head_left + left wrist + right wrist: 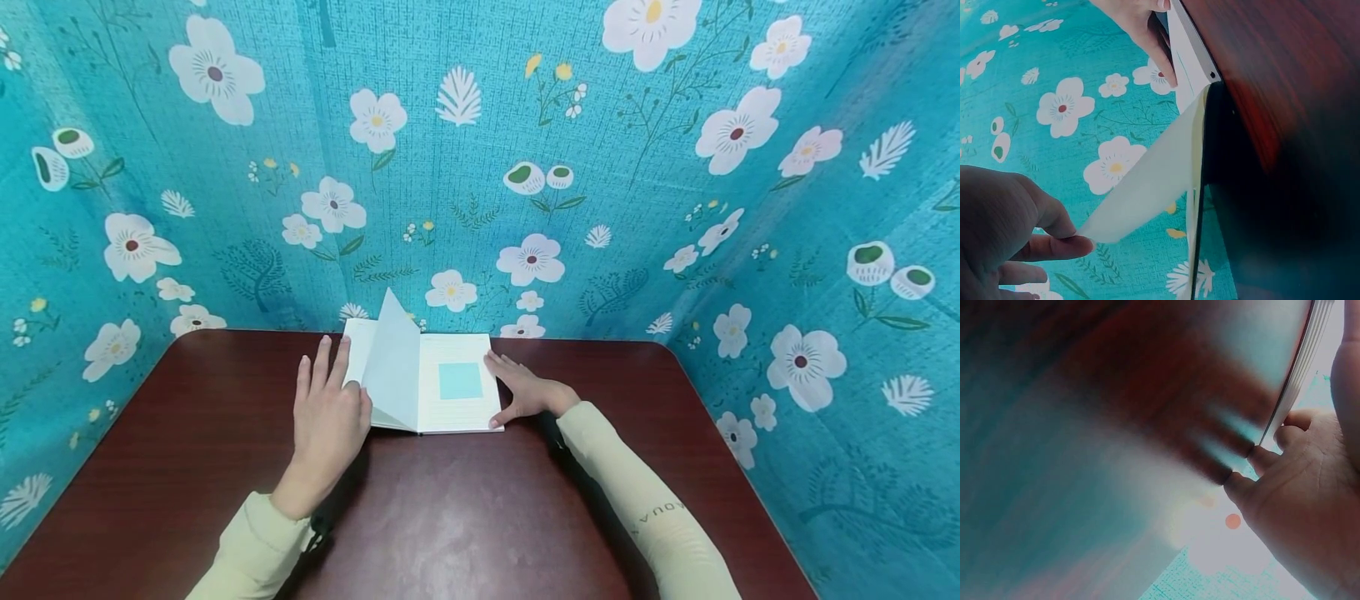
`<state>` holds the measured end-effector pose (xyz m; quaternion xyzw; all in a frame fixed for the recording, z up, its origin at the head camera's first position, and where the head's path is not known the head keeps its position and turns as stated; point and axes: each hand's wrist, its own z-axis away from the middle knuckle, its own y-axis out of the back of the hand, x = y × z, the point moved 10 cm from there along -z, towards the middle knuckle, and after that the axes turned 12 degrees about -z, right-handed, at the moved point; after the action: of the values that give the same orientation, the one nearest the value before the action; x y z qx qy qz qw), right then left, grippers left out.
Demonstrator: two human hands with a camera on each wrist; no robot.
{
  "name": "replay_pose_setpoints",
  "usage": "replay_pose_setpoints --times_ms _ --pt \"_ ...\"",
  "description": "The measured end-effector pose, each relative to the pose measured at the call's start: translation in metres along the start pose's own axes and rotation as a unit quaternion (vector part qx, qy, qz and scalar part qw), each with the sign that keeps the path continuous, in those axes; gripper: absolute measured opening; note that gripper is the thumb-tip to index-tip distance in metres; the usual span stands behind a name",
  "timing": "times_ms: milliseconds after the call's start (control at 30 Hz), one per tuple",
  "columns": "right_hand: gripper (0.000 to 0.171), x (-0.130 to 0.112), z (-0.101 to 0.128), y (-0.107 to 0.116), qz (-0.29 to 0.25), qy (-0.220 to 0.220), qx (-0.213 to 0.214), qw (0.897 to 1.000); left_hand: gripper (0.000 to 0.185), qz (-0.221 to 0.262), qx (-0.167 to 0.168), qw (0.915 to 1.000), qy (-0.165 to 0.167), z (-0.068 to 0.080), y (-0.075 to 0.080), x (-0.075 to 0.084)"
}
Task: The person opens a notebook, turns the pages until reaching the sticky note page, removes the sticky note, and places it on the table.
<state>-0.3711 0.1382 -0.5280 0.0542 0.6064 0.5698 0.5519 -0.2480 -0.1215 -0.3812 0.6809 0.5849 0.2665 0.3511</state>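
Note:
An open notebook (450, 408) lies on a dark red-brown table (465, 517). A pale blue square note (460, 381) sits on its right page. One page (393, 358) stands upright over the spine. My left hand (330, 417) lies at the notebook's left side. Its thumb and a finger pinch the corner of the raised page (1147, 181), as the left wrist view shows near my left hand (1010, 219). My right hand (525, 389) rests flat against the notebook's right edge, fingers straight. In the right wrist view its fingertips (1254, 453) touch the edge of the page stack (1300, 369).
Teal cloth with white flowers (525, 167) walls in the table at the back and on both sides. Bare tabletop lies in front of the notebook, between my two pale sleeves (645, 500).

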Motion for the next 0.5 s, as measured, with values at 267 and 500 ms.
replay_pose_setpoints --times_ms 267,500 --pt "0.127 0.002 -0.001 0.000 -0.007 -0.002 0.002 1.000 0.029 -0.003 -0.031 0.9992 0.023 0.007 -0.013 -0.016" --pt "0.127 0.004 -0.002 -0.001 0.002 -0.001 0.001 1.000 0.030 -0.004 -0.078 0.9958 0.047 0.014 -0.031 -0.030"
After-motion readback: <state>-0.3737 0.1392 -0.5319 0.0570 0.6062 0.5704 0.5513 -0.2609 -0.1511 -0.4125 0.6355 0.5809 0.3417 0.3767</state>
